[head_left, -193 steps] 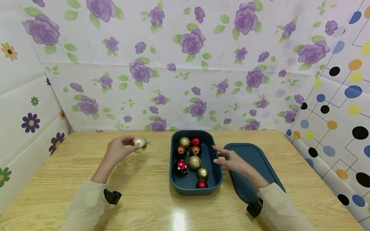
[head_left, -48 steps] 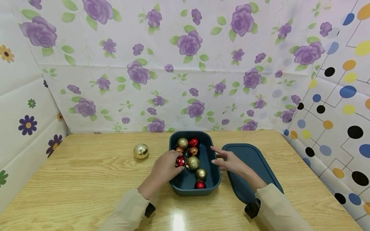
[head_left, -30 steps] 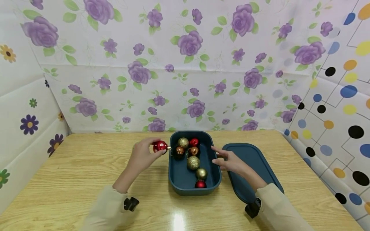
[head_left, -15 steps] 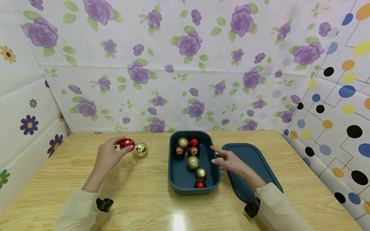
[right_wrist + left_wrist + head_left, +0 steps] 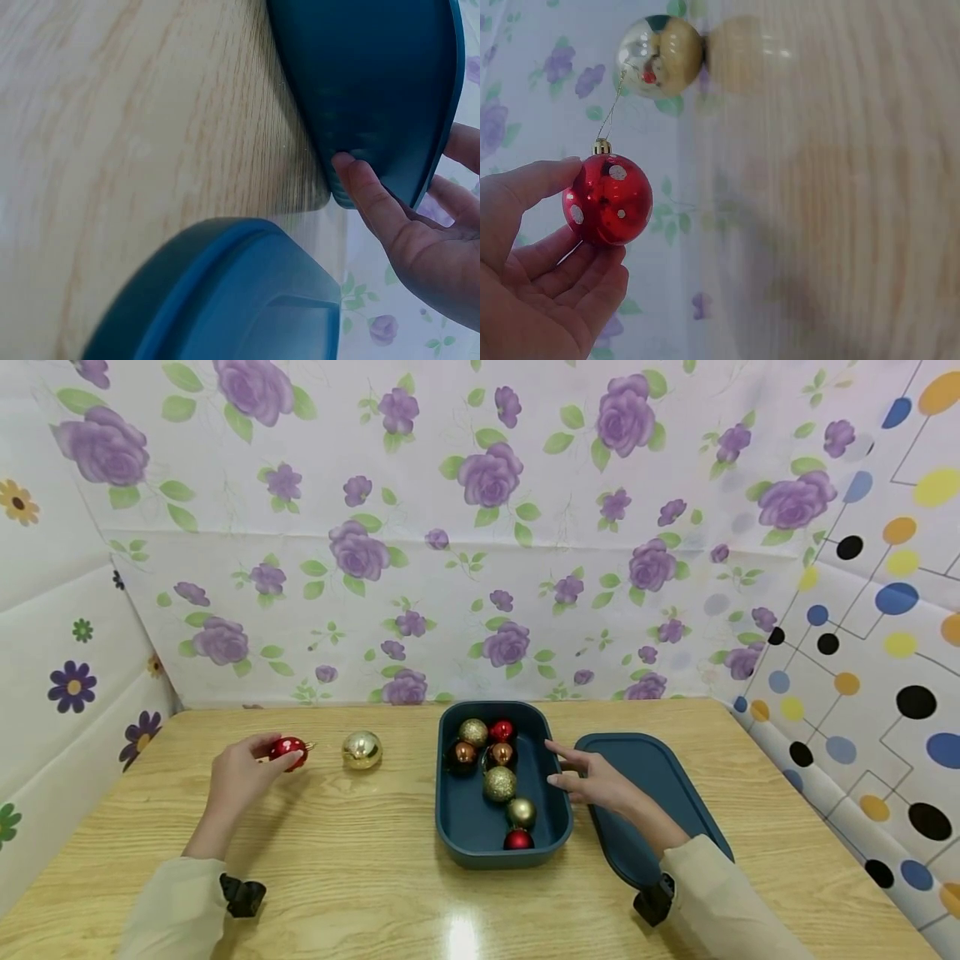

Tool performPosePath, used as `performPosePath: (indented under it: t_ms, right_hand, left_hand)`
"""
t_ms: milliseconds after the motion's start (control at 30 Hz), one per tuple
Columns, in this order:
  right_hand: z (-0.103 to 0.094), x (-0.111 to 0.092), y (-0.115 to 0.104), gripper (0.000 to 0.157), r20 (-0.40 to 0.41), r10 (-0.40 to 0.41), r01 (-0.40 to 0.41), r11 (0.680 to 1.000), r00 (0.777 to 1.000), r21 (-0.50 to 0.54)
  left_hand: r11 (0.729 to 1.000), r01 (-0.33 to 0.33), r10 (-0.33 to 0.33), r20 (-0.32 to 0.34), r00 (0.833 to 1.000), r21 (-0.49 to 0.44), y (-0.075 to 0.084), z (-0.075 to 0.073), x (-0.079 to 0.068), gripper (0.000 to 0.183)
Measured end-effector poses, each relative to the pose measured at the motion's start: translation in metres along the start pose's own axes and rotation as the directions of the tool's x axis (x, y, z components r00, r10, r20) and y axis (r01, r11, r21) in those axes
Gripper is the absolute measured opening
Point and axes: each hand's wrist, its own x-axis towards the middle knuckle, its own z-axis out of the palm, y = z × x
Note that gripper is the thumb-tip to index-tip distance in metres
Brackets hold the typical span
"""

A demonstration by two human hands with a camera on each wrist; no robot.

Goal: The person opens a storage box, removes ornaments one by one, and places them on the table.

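My left hand (image 5: pixel 236 781) pinches a shiny red Christmas bauble (image 5: pixel 289 753) with white dots, low over the left of the table. In the left wrist view, thumb and fingers hold that bauble's sides, and its gold cap and string point away from the palm. A larger gold bauble (image 5: pixel 362 750) sits on the table to its right. At the dark blue box (image 5: pixel 450 827), my right hand (image 5: pixel 603 781) grips the right rim: two digits lie over the edge, while other fingers press the outer wall. Gold, copper and red baubles (image 5: pixel 498 784) lie inside the box.
A flat dark blue lid (image 5: pixel 652 777) lies right of the box, partly under the right forearm. Flowered cloth (image 5: pixel 450 610) hangs along the table's back edge, and more patterned cloth stands at both sides.
My left hand set the gold bauble on the table, took the red dotted bauble from the box and carried it left past the gold one. The right hand stays at the box.
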Motion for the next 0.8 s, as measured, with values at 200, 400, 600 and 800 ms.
performPosePath:
  t_ms: [200,400,600,800]
  right_hand:
    - [-0.001,0.000,0.001,0.066,-0.006,0.002,-0.002,1.000,1.000,-0.006]
    - [-0.001,0.001,0.003,0.067,0.001,-0.006,0.006,1.000,1.000,0.001]
    - [-0.002,0.002,0.004,0.067,-0.001,-0.004,0.004,1.000,1.000,0.005]
    - [-0.002,0.002,0.005,0.068,-0.002,0.003,-0.003,1.000,1.000,0.010]
  left_hand:
    - [0.999,0.031,-0.032,0.026,0.999,0.029,-0.014,0.001,0.003,0.056]
    - [0.995,0.076,-0.080,0.060,0.995,0.066,-0.022,0.001,0.006,0.057]
    - [0.992,0.101,-0.107,0.078,0.991,0.081,-0.024,0.001,0.006,0.054]
    - [0.990,0.106,-0.115,0.089,0.989,0.095,-0.022,0.001,0.007,0.054]
